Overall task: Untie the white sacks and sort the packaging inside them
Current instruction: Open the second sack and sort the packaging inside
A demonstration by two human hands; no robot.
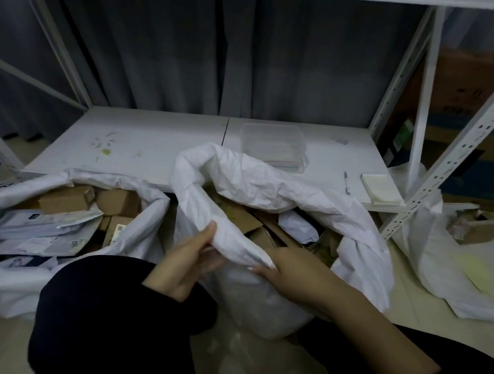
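Upright white sack (270,183), mouth upward, rolled rim in both hands' closed fingers (208,237).

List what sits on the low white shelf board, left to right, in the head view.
Greenish stains → clear plastic container → pen → pale notepad.

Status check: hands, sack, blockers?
Left hand and right hand both gripping middle sack rim. Sack open, boxes showing. Nothing blocking.
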